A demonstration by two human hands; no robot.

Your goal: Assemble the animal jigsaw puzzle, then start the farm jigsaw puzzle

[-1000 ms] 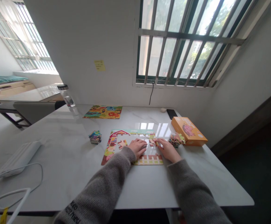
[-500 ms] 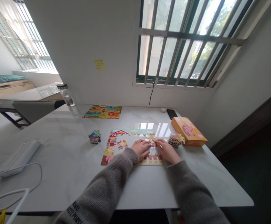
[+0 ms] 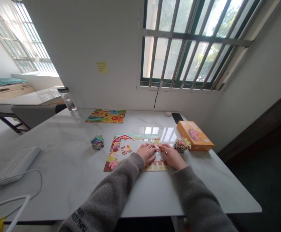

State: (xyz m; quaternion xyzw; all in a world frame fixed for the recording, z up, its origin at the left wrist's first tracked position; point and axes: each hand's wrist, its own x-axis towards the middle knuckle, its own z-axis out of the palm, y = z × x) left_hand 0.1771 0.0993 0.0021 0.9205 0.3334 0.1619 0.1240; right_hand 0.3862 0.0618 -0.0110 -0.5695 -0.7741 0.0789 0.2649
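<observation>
A partly assembled jigsaw puzzle (image 3: 111, 158) with a farm picture lies on the white table, its border mostly joined around a bare middle. My left hand (image 3: 146, 154) rests palm down over it, fingers stretched toward a pinkish puzzle piece (image 3: 157, 147) by the right border. From the other side my right hand (image 3: 171, 157) pinches a small puzzle piece at that border, mostly hidden by the fingers. Inside the frame, at the left, sits a loose pink cluster of joined pieces (image 3: 126, 149). A stack of puzzle pieces (image 3: 182, 145) stands just right of my right hand.
Left of the puzzle is another stack of pieces (image 3: 97, 142). An orange box (image 3: 195, 136) and a black phone (image 3: 177, 118) occupy the right side. A colourful animal picture sheet (image 3: 106, 116) and a glass bottle (image 3: 69, 100) are toward the back. White cables (image 3: 40, 180) trail at the left.
Both hands stay at the right border with almost no movement; the fingers have shifted slightly around the pinkish piece. The whole view has moved a little.
</observation>
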